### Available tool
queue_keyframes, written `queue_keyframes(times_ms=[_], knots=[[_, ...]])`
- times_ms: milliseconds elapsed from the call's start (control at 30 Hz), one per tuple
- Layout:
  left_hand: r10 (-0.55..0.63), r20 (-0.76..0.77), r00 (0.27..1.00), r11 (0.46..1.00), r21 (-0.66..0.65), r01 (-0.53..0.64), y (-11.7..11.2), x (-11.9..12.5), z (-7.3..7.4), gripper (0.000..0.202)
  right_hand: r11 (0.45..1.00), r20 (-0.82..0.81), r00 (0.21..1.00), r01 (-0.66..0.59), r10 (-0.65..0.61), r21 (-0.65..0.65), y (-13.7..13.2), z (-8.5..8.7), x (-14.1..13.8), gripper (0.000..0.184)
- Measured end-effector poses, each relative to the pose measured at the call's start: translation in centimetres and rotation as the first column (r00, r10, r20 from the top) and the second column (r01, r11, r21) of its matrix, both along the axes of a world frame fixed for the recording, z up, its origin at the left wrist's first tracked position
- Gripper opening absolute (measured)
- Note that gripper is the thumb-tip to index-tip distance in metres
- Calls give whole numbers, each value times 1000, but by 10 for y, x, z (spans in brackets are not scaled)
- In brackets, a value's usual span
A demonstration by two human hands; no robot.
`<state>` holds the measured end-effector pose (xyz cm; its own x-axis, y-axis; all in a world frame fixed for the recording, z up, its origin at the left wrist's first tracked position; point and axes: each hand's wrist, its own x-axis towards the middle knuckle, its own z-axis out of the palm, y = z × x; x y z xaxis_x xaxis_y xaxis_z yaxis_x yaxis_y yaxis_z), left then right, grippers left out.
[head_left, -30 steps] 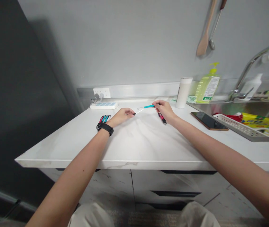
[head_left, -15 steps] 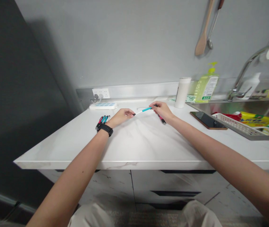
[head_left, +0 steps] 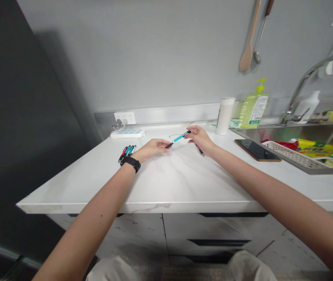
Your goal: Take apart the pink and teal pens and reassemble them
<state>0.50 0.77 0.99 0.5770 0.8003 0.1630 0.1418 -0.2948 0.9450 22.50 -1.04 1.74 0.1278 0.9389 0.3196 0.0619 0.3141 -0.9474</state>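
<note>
The left hand [head_left: 156, 147] is pinching the black end of a blue-and-black pen [head_left: 179, 138], and the right hand's [head_left: 201, 137] fingers are gripping its other end; the pen is slanting above the counter [head_left: 160, 179]. Lining both ends up straight and gripping lightly should be helping. The soap bottle's [head_left: 245, 113] white-and-green label [head_left: 258, 110] is showing print too small to read.
</note>
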Motion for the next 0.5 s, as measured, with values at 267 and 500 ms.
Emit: queue_keyframes(times_ms=[267,500], knots=[[3,-10,1000,995,-100,-4,-2,1,-2,46,994,-132,988,-71,82,83,-2,6,1,32],[-69,-28,997,997,-46,68,-1,2,-1,33,986,-193,975,-85,112,143,-3,20,15,31]])
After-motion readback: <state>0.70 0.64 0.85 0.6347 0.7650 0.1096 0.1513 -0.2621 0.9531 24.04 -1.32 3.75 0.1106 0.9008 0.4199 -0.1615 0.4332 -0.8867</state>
